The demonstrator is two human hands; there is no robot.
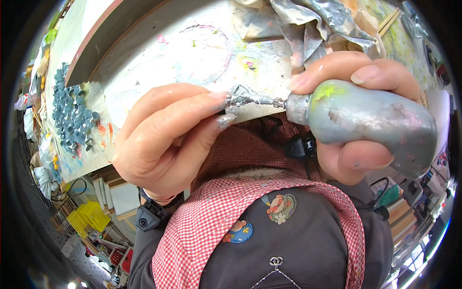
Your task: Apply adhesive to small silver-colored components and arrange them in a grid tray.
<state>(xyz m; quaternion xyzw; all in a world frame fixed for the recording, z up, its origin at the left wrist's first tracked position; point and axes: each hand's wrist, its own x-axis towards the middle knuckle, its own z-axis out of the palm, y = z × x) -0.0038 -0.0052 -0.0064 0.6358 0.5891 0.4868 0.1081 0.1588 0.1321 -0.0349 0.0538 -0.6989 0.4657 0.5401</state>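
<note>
Head view: both hands raised close over a paint-stained worktable [159,53];
Right hand [358,115]: wrapped around a grey squeeze bottle [370,123], metal nozzle [262,100] pointing toward the left hand;
Left hand [166,137]: fingertips [220,96] pinched on the nozzle's crusted tip;
Beyond right hand: crumpled rag [308,24].

The right hand [358,103] covers the far side and underside of the grey, paint-smeared squeeze bottle [370,123], and the metal nozzle's tip is lost under crusted paint at the left hand's [163,139] fingers [219,103]. At the frame's top centre, the crumpled silver-stained rag [313,24] is cut off. Shelf clutter at lower left is too blurred to identify.
</note>
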